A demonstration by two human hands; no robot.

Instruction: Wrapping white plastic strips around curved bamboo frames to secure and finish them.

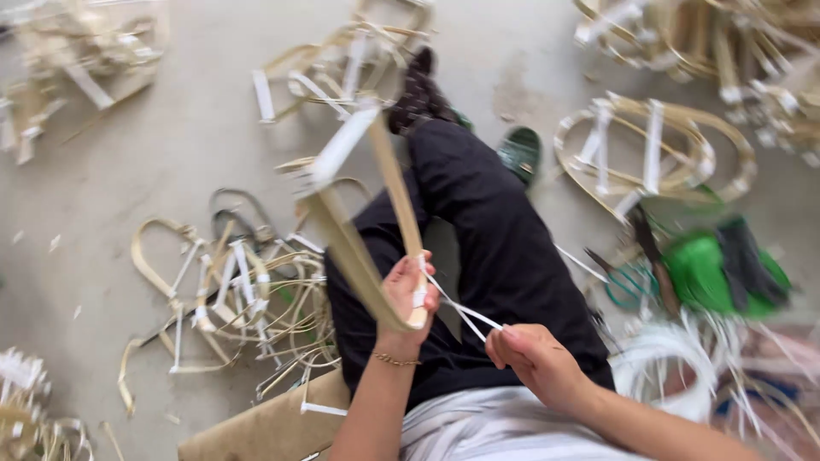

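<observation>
My left hand [405,294] grips the near end of a bent bamboo-strip frame [363,201], which rises up and away over my black-trousered lap. White strapping is wound on the frame's far end. My right hand [531,357] pinches a thin white strap [461,312] that runs taut from the frame's near end, just beside my left fingers. A thin bracelet sits on my left wrist.
Finished bamboo loop frames with white bindings lie all around on the concrete floor: a pile at left [235,286], more at the top [342,64], one at right [653,149]. A green container [709,269], scissors [632,282] and a white strap coil [662,367] sit at right. A green sandal [519,152] lies ahead.
</observation>
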